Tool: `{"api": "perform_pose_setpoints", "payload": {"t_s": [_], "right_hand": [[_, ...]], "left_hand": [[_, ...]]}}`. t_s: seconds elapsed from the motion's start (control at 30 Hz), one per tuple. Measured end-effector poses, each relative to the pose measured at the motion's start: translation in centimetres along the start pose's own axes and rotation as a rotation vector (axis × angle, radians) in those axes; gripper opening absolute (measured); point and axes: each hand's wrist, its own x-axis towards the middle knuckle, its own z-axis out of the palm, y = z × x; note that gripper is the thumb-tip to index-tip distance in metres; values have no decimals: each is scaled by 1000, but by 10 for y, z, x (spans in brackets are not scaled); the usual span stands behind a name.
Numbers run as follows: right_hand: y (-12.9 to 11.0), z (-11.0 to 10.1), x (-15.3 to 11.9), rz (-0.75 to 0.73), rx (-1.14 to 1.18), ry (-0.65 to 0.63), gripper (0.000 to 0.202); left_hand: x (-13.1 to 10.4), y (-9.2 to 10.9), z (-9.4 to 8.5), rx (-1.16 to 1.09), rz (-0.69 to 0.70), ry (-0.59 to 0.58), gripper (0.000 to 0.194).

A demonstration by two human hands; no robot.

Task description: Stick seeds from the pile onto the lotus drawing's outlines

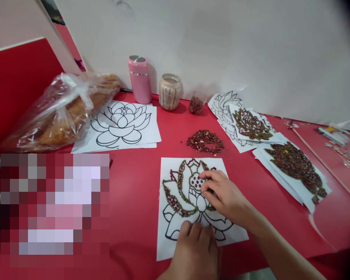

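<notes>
Mostly, a red table (134,202) spreads out. On it lies a white paper (165,249) with a big flower (200,204). The left hand (196,247) curls over the paper's bottom part. The right hand (223,194) bends nearly into a pinch by the flower's middle. I can't tell if either one holds anything. Past the paper is a bean pile (202,138). Little beans (174,204) line the flower.

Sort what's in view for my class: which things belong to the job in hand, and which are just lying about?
Seem to belong:
lotus sheet under the left hand
beans laid on it
loose bean pile beyond it

Seem to be lying about:
pink flask
striped jar
plastic bag
bean-covered sheets at right (related, but untouched)
</notes>
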Motion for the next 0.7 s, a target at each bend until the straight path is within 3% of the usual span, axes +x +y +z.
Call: {"api": "perform_pose_setpoints", "payload": {"t_s": [0.33,0.57,0.7], "right_hand": [[3,-12,1,0,1,38,16],[3,-14,7,-190,-211,-144,17],[2,-11,8,-257,-237,-154,19]], "left_hand": [[0,-1,-3,5,-2,-35,15],[1,0,-4,-5,6,-16,12],[0,1,-4,1,-6,-32,16]]}}
